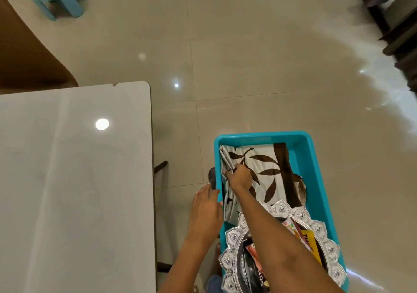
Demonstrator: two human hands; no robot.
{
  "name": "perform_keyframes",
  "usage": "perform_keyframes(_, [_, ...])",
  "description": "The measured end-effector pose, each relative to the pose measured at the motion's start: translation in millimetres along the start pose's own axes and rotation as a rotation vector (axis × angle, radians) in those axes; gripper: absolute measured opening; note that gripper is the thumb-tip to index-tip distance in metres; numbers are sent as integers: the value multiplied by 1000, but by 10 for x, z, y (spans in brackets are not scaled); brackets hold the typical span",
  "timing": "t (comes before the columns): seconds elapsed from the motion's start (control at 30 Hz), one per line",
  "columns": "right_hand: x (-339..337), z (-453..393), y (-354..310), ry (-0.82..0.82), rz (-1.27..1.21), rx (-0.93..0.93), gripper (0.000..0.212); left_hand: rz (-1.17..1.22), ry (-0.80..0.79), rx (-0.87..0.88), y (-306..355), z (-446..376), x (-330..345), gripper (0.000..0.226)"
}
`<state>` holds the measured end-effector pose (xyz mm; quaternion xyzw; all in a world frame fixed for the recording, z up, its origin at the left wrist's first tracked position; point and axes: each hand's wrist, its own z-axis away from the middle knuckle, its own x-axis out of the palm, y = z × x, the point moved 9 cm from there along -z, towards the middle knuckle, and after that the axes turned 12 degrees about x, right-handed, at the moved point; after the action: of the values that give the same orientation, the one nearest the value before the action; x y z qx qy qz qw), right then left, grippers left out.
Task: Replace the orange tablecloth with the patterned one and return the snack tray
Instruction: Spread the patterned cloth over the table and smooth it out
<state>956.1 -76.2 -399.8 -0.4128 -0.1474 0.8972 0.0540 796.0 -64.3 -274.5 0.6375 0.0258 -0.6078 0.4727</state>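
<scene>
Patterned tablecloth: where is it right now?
Head view, lower right: the patterned tablecloth lies folded in the blue bin beyond the snack tray; the right hand grips it.

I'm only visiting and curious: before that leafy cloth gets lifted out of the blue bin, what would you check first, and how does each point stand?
1. Table bare, orange cloth off: ok.
2. Right hand pinches the patterned cloth: ok.
3. Left hand steadies the blue bin: open, resting at its rim, ok.
4. Cloth free to lift: not ok, the silver snack tray overlaps its near edge.
5. Snacks secure on the tray: cannot tell, the arm hides much of them.
6. Floor between bin and table unobstructed: ok.
</scene>
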Motion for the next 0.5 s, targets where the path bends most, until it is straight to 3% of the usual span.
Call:
perform_keyframes(0.23, [93,89,9,-82,108,29,28,2,2,10,25,48,-16,40])
perform_keyframes(0.37, [24,149,3,14,203,-37,11,3,-15,17,47,77,-7,40])
perform_keyframes(0.5, [-190,194,-8,58,117,-21,22,21,2,22,55,90,-92,40])
